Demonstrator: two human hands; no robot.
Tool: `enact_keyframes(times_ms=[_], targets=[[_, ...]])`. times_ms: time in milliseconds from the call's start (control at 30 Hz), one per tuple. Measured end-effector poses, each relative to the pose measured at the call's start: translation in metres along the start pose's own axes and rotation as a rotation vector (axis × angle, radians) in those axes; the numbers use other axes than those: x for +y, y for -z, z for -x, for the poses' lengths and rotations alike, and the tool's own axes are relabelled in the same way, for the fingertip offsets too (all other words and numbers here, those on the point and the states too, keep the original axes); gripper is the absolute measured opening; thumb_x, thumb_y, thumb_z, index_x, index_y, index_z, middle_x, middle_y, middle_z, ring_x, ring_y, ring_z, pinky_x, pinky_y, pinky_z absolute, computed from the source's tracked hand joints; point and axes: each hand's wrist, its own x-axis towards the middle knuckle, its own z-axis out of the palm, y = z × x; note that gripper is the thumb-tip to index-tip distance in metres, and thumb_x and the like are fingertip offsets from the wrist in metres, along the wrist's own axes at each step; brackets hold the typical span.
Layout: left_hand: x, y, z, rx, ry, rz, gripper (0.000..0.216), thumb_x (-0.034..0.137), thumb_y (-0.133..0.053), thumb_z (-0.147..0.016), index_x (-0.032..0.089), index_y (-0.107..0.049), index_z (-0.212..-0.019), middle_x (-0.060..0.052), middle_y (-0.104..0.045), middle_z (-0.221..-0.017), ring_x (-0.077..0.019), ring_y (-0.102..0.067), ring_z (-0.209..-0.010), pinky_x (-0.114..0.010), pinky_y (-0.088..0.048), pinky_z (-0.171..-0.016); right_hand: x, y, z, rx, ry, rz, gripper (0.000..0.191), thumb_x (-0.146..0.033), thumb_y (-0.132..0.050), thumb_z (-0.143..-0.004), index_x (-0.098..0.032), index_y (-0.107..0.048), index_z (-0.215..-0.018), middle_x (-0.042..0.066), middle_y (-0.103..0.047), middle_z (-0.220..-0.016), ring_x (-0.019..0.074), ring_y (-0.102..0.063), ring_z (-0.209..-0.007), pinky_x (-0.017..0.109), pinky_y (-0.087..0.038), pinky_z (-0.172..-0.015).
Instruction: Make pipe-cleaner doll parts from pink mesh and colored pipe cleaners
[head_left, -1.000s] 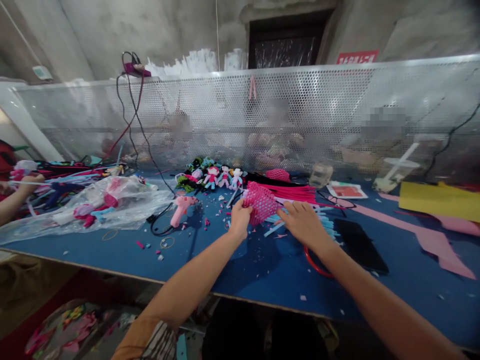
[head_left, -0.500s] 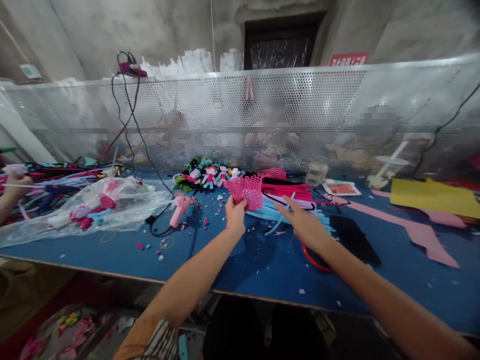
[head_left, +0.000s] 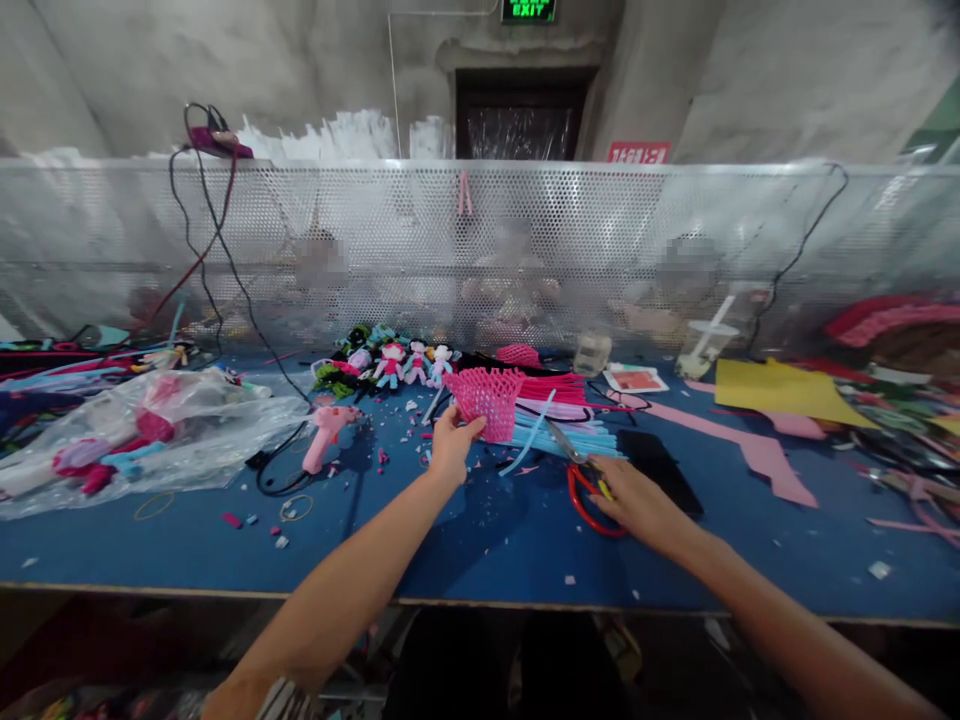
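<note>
My left hand pinches the lower left edge of a pink mesh net, held up over the table. My right hand is closed at the handles of scissors with red loops and a bit of yellow; their blades point up and left. Under the blades lie light blue pipe cleaners, with a loose curved blue strip beside them. Behind the net are bright pink pipe cleaners. The fingertips of my right hand are partly hidden.
A pink glue gun with a black cord stands left of the net, near a clear plastic bag. Small dolls lie behind. To the right are a black phone, yellow sheet and drink cup. A perforated metal screen borders the back.
My right hand has moved down from above the blue pipe cleaners and closed on the scissors. My left hand keeps the pink net. The view has turned to the right.
</note>
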Motion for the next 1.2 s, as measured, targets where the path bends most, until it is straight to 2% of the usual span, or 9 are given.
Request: enact_keyframes(times_ms=[133,267,367,467,533,600,767,967,1200], targets=[[0.001,0.0,0.0,0.008,-0.018,0.001,0.026,0.021,-0.074,-0.053,0.015,-0.063,-0.077,0.001,-0.061,-0.07,-0.011,-0.052,-0.059,-0.024,-0.042,-0.059,0.005,0.014,-0.001,-0.075,-0.081,-0.088,0.033,-0.018,-0.054,-0.07,-0.021,-0.061,-0.102,0.004,-0.068,-0.08,0.0214,-0.065,-0.069,0.027,-0.045,-0.06],[0.001,0.0,-0.001,0.036,-0.044,0.01,0.024,0.022,-0.074,-0.054,0.013,-0.064,-0.074,-0.001,-0.062,-0.07,-0.0115,-0.052,-0.061,-0.025,-0.042,-0.061,0.018,0.025,0.015,-0.06,-0.063,-0.073,0.034,-0.019,-0.052,-0.067,-0.023,-0.063,-0.099,0.005,-0.07,-0.091,0.024,-0.066,-0.08,0.03,-0.048,-0.067],[0.003,-0.001,-0.001,0.078,-0.063,0.04,0.026,0.022,-0.073,-0.054,0.014,-0.064,-0.077,0.0,-0.062,-0.071,-0.0116,-0.053,-0.064,-0.025,-0.043,-0.064,0.021,0.027,0.033,0.029,-0.095,-0.031,0.045,-0.02,-0.053,-0.067,-0.023,-0.062,-0.111,0.008,-0.069,-0.103,0.0276,-0.065,-0.091,0.035,-0.05,-0.077],[0.009,-0.003,-0.001,0.126,-0.062,0.077,0.027,0.02,-0.072,-0.054,0.015,-0.062,-0.078,0.0,-0.062,-0.071,-0.0117,-0.054,-0.064,-0.026,-0.042,-0.065,0.006,0.028,0.04,0.127,-0.124,-0.148,0.052,-0.024,-0.053,-0.074,-0.024,-0.053,-0.126,0.007,-0.065,-0.114,0.0262,-0.064,-0.098,0.035,-0.05,-0.081],[0.013,-0.003,0.0,0.151,-0.05,0.1,0.025,0.02,-0.071,-0.055,0.016,-0.06,-0.077,0.001,-0.061,-0.069,-0.0113,-0.055,-0.062,-0.026,-0.042,-0.064,-0.013,0.029,0.033,0.163,-0.103,-0.3,0.051,-0.031,-0.052,-0.08,-0.023,-0.048,-0.131,0.008,-0.064,-0.115,0.0245,-0.064,-0.099,0.033,-0.052,-0.08],[0.017,-0.003,0.001,0.165,-0.038,0.116,0.023,0.021,-0.071,-0.056,0.016,-0.058,-0.074,0.002,-0.06,-0.066,-0.0106,-0.054,-0.059,-0.025,-0.041,-0.06,-0.034,0.031,0.016,0.161,-0.036,-0.392,0.055,-0.039,-0.058,-0.079,-0.021,-0.048,-0.13,0.01,-0.063,-0.116,0.0254,-0.063,-0.099,0.036,-0.051,-0.083],[0.019,0.0,-0.002,0.201,-0.031,0.119,0.027,0.023,-0.077,-0.052,0.016,-0.054,-0.066,0.005,-0.056,-0.057,-0.0083,-0.048,-0.05,-0.024,-0.036,-0.054,-0.071,0.027,-0.038,0.071,0.12,-0.419,0.057,-0.043,-0.064,-0.074,-0.02,-0.048,-0.124,0.012,-0.057,-0.122,0.0278,-0.056,-0.11,0.043,-0.046,-0.092],[0.014,0.002,-0.005,0.199,-0.01,0.134,0.035,0.021,-0.08,-0.05,0.016,-0.061,-0.079,0.002,-0.065,-0.069,-0.0105,-0.056,-0.057,-0.025,-0.04,-0.059,-0.064,0.003,-0.062,0.134,0.11,-0.424,0.056,-0.037,-0.061,-0.074,-0.021,-0.045,-0.125,0.013,-0.055,-0.123,0.0263,-0.059,-0.103,0.041,-0.049,-0.085],[0.017,-0.002,0.002,0.13,0.03,0.125,0.026,0.021,-0.08,-0.051,0.014,-0.065,-0.071,-0.001,-0.067,-0.067,-0.0113,-0.057,-0.057,-0.025,-0.042,-0.06,-0.055,-0.007,-0.058,0.161,0.124,-0.407,0.054,-0.033,-0.061,-0.073,-0.023,-0.045,-0.124,0.011,-0.054,-0.121,0.0267,-0.058,-0.103,0.041,-0.048,-0.086]])
